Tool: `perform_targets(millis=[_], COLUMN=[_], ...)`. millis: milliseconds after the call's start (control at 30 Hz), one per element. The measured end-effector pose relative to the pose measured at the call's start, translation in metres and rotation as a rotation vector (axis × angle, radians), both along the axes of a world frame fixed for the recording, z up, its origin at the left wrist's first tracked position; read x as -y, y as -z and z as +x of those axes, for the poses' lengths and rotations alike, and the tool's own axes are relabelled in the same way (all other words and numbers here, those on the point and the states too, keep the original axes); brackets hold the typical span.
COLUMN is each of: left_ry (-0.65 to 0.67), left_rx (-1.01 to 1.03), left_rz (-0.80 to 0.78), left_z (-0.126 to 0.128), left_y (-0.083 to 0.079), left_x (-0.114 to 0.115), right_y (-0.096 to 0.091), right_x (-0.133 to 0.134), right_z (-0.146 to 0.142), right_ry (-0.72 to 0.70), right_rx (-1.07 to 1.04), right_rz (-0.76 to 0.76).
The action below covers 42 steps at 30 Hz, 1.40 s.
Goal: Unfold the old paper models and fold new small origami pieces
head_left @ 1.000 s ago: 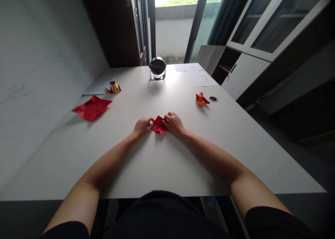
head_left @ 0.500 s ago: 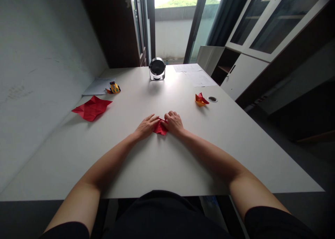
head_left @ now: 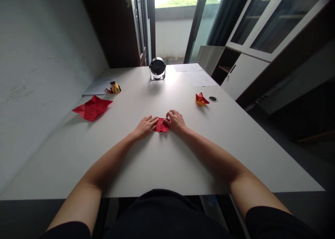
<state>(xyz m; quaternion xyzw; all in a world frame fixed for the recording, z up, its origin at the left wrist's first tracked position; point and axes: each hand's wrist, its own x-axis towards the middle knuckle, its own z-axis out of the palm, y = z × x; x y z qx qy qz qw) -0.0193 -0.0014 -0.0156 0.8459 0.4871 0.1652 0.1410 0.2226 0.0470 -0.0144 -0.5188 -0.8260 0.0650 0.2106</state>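
Observation:
A small piece of folded red paper (head_left: 162, 125) lies on the white table in front of me, with crease lines on its top. Flat on its left side rests my left hand (head_left: 146, 126), fingers stretched out and pressing the edge. At the other side my right hand (head_left: 176, 121) has its fingers curled, with thumb and forefinger pinching the paper's right edge. Parts of both paper edges are hidden under my fingers.
A larger creased red paper (head_left: 93, 108) lies to the left, near a yellow toy vehicle (head_left: 114, 87). Orange and red folded paper boats (head_left: 201, 99) stand at right beside a cable hole (head_left: 213, 99). Farther back are a round black device (head_left: 157, 67) and loose sheets (head_left: 200, 79).
My hands have moved slightly apart, and more of the red paper shows between them. It now looks flatter and wider. The other things on the table stay put.

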Motion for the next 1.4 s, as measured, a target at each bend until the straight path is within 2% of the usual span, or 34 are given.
perform_targets(millis=[333, 467, 567, 667, 800, 900, 1100, 1267, 1400], left_ry=[-0.002, 0.007, 0.000, -0.011, 0.011, -0.004, -0.092, -0.106, -0.198], left_rx=[0.043, -0.012, -0.096, -0.095, -0.003, 0.097, 0.217, 0.330, 0.592], left_rz=[-0.037, -0.051, -0.024, 0.026, 0.088, 0.131, 0.146, 0.115, 0.001], left_z=[-0.002, -0.007, -0.008, -0.007, -0.006, -0.003, 0.003, 0.004, 0.001], left_y=[-0.003, -0.005, -0.005, -0.005, -0.008, -0.012, -0.017, -0.018, -0.014], left_x=[-0.002, -0.003, -0.002, -0.001, 0.001, 0.004, 0.009, 0.009, 0.003], right_y=[-0.004, -0.008, -0.011, -0.013, -0.015, -0.018, -0.022, -0.025, -0.029], right_x=[-0.013, -0.009, -0.003, 0.002, 0.005, 0.007, 0.014, 0.017, 0.016], right_z=[0.020, 0.015, 0.009, 0.003, -0.001, -0.002, -0.010, -0.012, -0.007], right_ry=[0.085, 0.114, 0.082, 0.048, 0.016, -0.090, -0.269, -0.272, -0.238], right_rx=[-0.030, -0.031, -0.038, -0.090, -0.280, -0.446, -0.674, -0.836, -1.037], right_rz=[-0.004, 0.000, -0.029, -0.053, -0.159, -0.254, -0.273, -0.289, -0.419])
